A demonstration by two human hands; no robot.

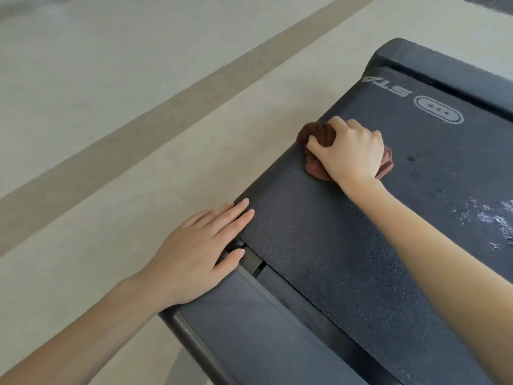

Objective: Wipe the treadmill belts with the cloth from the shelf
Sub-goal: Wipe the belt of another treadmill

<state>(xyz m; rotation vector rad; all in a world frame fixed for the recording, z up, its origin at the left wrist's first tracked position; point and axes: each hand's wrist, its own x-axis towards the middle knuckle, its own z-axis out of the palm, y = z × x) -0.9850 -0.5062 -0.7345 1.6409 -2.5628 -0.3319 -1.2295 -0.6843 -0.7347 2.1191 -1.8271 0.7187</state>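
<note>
Wiping is the step now: the right hand (350, 149) squeezes the bunched brown cloth (315, 134) against the treadmill belt (347, 245) near the frame's middle. The left hand (194, 251) lies flat and loose on the side rail (249, 315). Next, I think, comes a rub toward the pale smudges (497, 220) at right.

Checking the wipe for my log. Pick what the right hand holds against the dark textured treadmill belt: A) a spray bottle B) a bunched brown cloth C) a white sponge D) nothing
B: the right hand grips a bunched brown cloth on the dark textured treadmill belt.
</note>
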